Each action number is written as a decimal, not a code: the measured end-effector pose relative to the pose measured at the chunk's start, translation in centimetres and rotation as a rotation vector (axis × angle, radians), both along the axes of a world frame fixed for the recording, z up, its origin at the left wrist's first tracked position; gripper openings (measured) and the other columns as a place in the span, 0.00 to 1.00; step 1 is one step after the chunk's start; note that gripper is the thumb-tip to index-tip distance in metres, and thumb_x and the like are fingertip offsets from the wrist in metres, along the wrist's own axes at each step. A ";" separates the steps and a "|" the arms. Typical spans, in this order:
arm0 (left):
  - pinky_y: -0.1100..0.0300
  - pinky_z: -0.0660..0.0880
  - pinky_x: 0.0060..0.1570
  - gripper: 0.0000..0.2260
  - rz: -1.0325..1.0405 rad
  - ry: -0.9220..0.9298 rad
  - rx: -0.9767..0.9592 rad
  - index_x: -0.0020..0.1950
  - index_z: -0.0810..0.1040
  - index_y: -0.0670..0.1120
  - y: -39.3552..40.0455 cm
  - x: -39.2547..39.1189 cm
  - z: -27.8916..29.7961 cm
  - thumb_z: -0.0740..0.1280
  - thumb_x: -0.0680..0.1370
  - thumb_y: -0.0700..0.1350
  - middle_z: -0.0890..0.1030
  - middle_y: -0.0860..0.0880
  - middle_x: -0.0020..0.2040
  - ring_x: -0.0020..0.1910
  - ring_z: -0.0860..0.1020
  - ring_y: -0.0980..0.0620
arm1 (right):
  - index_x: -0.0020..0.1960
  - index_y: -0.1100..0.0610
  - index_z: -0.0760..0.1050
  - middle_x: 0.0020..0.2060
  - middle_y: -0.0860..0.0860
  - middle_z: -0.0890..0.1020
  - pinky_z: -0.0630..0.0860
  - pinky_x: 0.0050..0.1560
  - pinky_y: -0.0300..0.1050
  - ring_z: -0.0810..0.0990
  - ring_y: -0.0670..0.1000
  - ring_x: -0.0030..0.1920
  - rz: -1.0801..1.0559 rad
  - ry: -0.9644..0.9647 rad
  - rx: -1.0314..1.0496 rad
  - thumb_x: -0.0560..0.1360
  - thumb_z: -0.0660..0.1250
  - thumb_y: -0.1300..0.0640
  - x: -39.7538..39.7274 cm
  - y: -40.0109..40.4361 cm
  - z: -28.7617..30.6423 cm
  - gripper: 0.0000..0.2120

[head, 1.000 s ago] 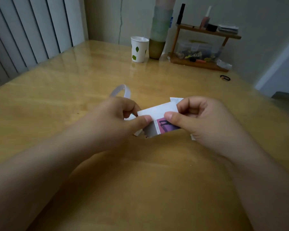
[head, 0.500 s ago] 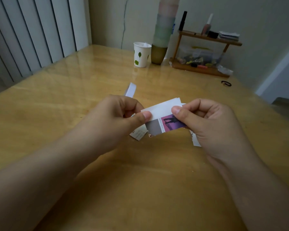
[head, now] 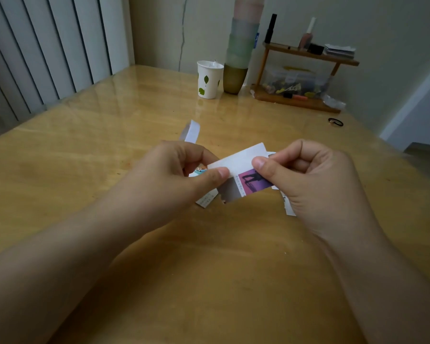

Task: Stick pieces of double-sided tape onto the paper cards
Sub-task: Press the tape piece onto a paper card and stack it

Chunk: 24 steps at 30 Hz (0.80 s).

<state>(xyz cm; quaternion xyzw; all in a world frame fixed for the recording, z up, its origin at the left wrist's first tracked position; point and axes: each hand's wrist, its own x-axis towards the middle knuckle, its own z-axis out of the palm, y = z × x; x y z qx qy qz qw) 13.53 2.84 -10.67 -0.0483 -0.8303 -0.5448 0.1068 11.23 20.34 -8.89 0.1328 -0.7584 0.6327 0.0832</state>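
Left hand [head: 164, 177]: fingers curled, thumb pinching the left end of the card [head: 243, 176], held just above the worktop [head: 85, 150]. White tape strip [head: 191, 131] sticks up behind the left hand; can't tell if it's held there. Card is tilted, right end higher: white band [head: 236, 158] along the top, purple print and grey patch below. Paper scrap [head: 205, 201] lies on the worktop under the left hand. Right hand [head: 315, 184]: fingers curled, thumb and forefinger pinching the card's right end at the white band. Another scrap [head: 288, 207] shows under the right palm. Far side: paper cup [head: 209, 79], tall stacked cups [head: 238, 48], wooden rack [head: 305, 78], hair tie [head: 335, 122].
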 end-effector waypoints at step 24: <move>0.71 0.59 0.20 0.13 -0.001 -0.023 0.092 0.33 0.78 0.43 0.2 0.3 0.5 0.69 0.73 0.49 0.71 0.51 0.24 0.20 0.62 0.60 | 0.47 0.54 0.73 0.30 0.49 0.84 0.76 0.49 0.46 0.84 0.47 0.36 0.080 -0.035 -0.008 0.71 0.72 0.62 -0.1 0.1 0.0 0.09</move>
